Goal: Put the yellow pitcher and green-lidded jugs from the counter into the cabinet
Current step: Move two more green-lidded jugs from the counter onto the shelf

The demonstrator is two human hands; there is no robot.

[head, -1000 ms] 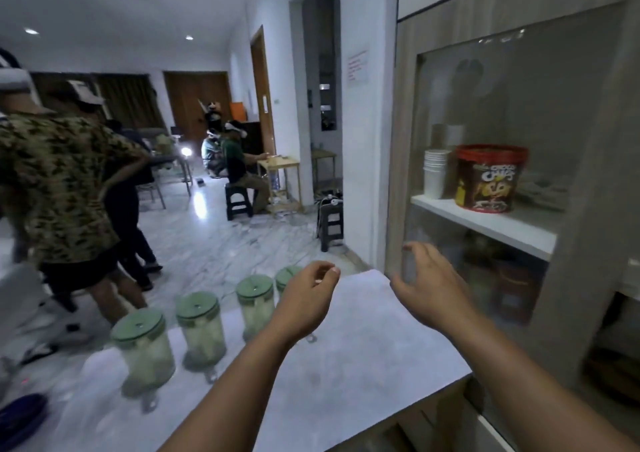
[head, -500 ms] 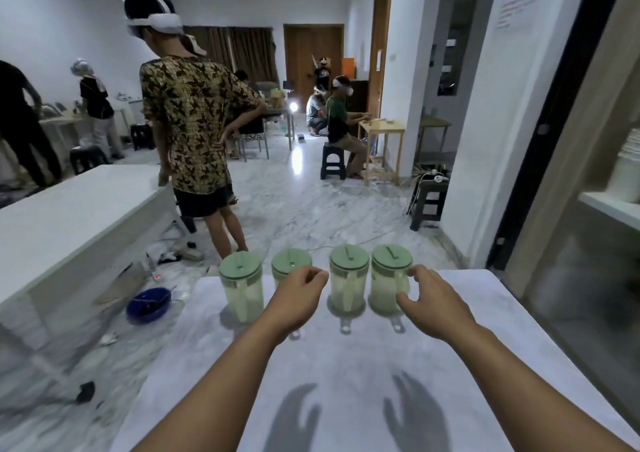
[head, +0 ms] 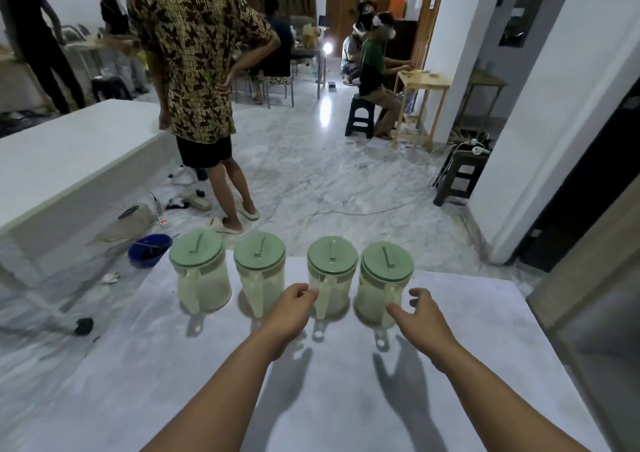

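Four green-lidded jugs [head: 330, 275] stand in a row at the surface's [head: 207, 365] far edge. Left hand [head: 289, 309] loosely curled, right hand [head: 420, 314] fingers spread wide, both empty. Hook each handle fully; lift straight up.

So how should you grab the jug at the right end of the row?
Probably by its handle. The right-end jug stands upright with its handle facing the person, so the right hand, open and close beside it, can come straight in from the near side and wrap it. The round body looks too wide for one hand.
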